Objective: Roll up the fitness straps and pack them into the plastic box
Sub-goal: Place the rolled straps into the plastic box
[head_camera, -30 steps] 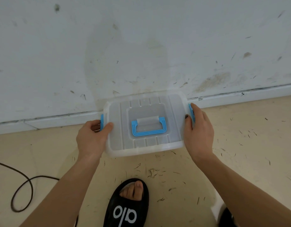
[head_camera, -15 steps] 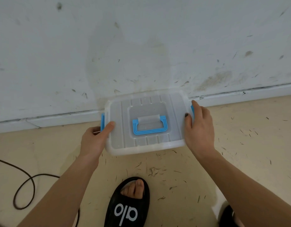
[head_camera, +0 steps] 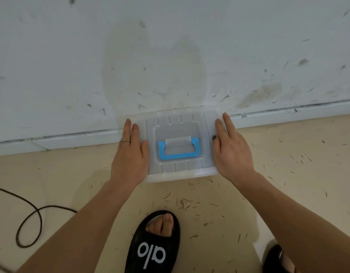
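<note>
Plastic box sits on the floor, back edge against the skirting board, lid on, blue carry handle lying flat in the lid recess. My left hand lies flat on the lid's left end, fingers straight and together, pointing at the wall. My right hand mirrors it on the right end, fingers straight, palm down. Neither hand grips anything; both press. Fitness straps not visible: lid is cloudy, so I cannot tell what is inside.

Risks, as I judge them:
- Uneven pressure could seat one end and leave the other proud; the lid would then pop when the box is lifted by the handle.
- Side latches are hidden under my palms, so I cannot tell whether they are caught. An unlatched side would spill the contents.
- If a strap sits high inside, the lid may bow and refuse to close.

Change against the earlier frames: my hands were curled round the box ends at the blue side clips, thumbs on top. Now both are flattened onto the lid. Box position against the wall looks unchanged. Cable and my sandal as before.
</note>
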Tool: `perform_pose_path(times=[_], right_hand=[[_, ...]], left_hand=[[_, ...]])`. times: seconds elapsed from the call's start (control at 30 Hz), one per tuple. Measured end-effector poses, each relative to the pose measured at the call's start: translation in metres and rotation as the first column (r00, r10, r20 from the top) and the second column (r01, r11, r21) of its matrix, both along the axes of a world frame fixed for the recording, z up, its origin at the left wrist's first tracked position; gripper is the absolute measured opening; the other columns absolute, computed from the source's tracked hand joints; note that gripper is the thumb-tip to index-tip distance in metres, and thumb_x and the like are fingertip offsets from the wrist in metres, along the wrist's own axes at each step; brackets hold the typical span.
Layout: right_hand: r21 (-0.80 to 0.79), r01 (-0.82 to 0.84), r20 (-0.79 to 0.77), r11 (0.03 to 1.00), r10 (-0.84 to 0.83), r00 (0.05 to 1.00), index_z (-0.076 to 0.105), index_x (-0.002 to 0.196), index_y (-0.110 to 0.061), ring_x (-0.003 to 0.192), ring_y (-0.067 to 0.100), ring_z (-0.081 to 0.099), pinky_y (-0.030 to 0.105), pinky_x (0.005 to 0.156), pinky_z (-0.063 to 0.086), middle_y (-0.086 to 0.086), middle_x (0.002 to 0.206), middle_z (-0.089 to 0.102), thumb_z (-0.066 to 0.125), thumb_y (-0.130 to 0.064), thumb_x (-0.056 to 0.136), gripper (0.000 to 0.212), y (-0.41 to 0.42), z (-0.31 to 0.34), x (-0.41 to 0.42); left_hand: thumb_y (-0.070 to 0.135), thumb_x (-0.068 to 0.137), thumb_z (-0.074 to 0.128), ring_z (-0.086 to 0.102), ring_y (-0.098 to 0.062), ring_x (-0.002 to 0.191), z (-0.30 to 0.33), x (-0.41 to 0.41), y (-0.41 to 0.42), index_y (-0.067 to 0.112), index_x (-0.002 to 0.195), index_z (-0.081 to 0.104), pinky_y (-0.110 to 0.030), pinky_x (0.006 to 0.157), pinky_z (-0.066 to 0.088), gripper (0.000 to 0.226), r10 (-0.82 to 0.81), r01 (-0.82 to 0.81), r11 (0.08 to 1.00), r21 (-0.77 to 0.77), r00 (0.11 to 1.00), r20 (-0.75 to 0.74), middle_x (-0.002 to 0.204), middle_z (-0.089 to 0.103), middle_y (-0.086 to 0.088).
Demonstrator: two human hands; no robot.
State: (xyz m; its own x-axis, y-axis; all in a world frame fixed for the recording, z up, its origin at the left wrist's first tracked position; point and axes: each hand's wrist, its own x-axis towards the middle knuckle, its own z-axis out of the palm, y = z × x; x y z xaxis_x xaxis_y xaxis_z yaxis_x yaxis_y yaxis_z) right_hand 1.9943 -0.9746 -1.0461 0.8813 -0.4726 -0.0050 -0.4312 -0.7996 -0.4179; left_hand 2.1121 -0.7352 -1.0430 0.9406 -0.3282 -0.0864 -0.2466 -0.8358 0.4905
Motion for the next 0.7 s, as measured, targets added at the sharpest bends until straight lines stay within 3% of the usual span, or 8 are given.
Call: perform_pose_path(times=[0.13,0.2,0.3,0.37,0.4,0.47,0.53,0.7], right_hand=[[0.037,0.003,0.035,0.999,-0.004,0.999,0.028,0.163,-0.018,0.145,0.026,0.041,0.042,0.12,0.035,-0.002,0.174,0.009,0.031,-0.028,0.111,0.053,-0.001,-0.001,0.0],[0.082,0.029,0.093,0.996,-0.037,0.995,0.032,0.161,-0.017,0.148,0.026,0.037,0.042,0.123,0.033,0.001,0.173,0.017,0.033,-0.022,0.111,0.051,0.0,-0.001,-0.001],[0.176,0.146,0.169,0.973,-0.176,0.97,0.025,0.162,-0.015,0.152,0.032,0.027,0.049,0.124,0.03,0.016,0.168,0.023,0.038,-0.019,0.11,0.054,0.004,-0.001,-0.003],[0.25,0.221,0.14,0.943,-0.261,0.955,0.014,0.165,-0.017,0.147,0.037,0.034,0.047,0.116,0.039,0.02,0.165,0.024,0.04,-0.028,0.11,0.062,0.007,0.001,-0.003],[0.288,0.272,0.092,0.918,-0.31,0.946,0.011,0.165,-0.016,0.14,0.037,0.043,0.044,0.106,0.043,0.019,0.161,0.03,0.041,-0.034,0.109,0.065,0.008,0.002,-0.002],[0.317,0.379,0.002,0.869,-0.4,0.916,0.018,0.163,-0.011,0.129,0.034,0.054,0.042,0.097,0.046,0.016,0.149,0.046,0.043,-0.042,0.108,0.068,0.009,0.003,0.0],[0.313,0.44,0.035,0.842,-0.473,0.88,0.038,0.152,-0.008,0.121,0.031,0.058,0.04,0.094,0.046,0.011,0.137,0.055,0.048,-0.045,0.106,0.06,0.011,0.003,0.0],[0.126,0.353,0.282,0.927,-0.375,0.883,0.062,0.131,-0.006,0.092,0.024,0.056,0.037,0.076,0.048,0.009,0.11,0.056,0.054,-0.017,0.105,0.029,0.014,-0.001,-0.001]], left_hand=[[0.033,0.111,0.031,0.026,-0.013,0.151,0.003,-0.001,-0.001,0.017,0.165,0.012,-0.029,0.114,0.035,0.059,-0.032,0.033,0.998,-0.05,0.999,0.023,0.171,-0.01,0.014],[0.028,0.111,0.032,0.024,-0.01,0.151,0.002,0.0,0.0,0.017,0.164,0.017,-0.023,0.111,0.029,0.056,-0.014,0.016,0.995,-0.094,1.0,0.023,0.172,-0.002,0.011],[0.024,0.108,0.042,0.03,-0.03,0.15,0.001,-0.002,0.0,0.012,0.162,0.022,-0.043,0.123,0.024,0.059,0.204,-0.193,0.972,-0.135,0.976,0.075,0.166,0.027,-0.014],[0.04,0.104,0.05,0.036,-0.038,0.144,0.002,-0.006,-0.002,0.013,0.162,0.016,-0.053,0.117,0.031,0.072,0.427,-0.444,0.877,-0.181,0.895,-0.127,0.159,0.032,-0.021],[0.049,0.102,0.052,0.043,-0.037,0.137,0.003,-0.009,-0.002,0.012,0.16,0.016,-0.051,0.11,0.039,0.079,0.488,-0.541,0.82,-0.188,0.831,-0.265,0.154,0.037,-0.02],[0.062,0.095,0.056,0.059,-0.028,0.105,0.005,-0.012,-0.001,0.005,0.146,0.038,-0.041,0.087,0.048,0.079,0.545,-0.661,0.727,-0.186,0.721,-0.428,0.128,0.056,-0.014],[0.066,0.091,0.059,0.06,-0.021,0.082,0.005,-0.015,0.0,0.008,0.115,0.058,-0.036,0.071,0.046,0.063,0.586,-0.672,0.714,-0.196,0.727,-0.358,0.102,0.065,-0.006],[0.046,0.098,0.061,0.054,-0.023,0.07,0.003,-0.016,-0.002,0.012,0.087,0.054,-0.032,0.059,0.035,0.036,0.478,-0.453,0.877,-0.16,0.859,0.183,0.08,0.057,0.0]])
